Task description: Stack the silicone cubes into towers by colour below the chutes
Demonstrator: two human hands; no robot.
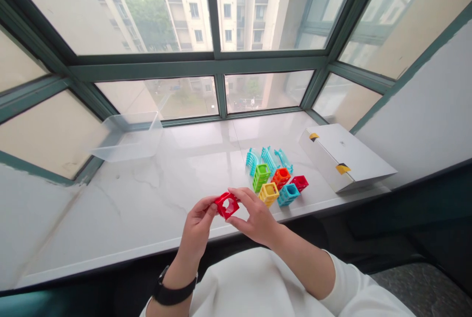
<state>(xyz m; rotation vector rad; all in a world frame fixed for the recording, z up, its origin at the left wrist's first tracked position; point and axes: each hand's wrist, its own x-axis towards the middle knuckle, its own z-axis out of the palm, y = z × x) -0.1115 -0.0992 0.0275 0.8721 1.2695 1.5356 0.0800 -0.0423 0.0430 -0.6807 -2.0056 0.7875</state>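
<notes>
A red hollow toy block [221,207] with a round hole through it is held between both hands above the front edge of the sill. My left hand [197,223] pinches its left side between thumb and fingers. On the other side my right hand [257,216] grips it, fingers over the top corner and thumb at the lower edge. Just right of my hands stand a yellow block [269,194], a green block stack [261,177], an orange block [280,178], a blue block [288,194] and another red block [299,183].
Behind the blocks lie several translucent blue track pieces [269,159]. A clear plastic bin [129,147] sits at the left by the window. On the right a white box [346,155] with yellow-and-black tabs rests against the wall. The marble sill [155,209] ends at a front edge near my body.
</notes>
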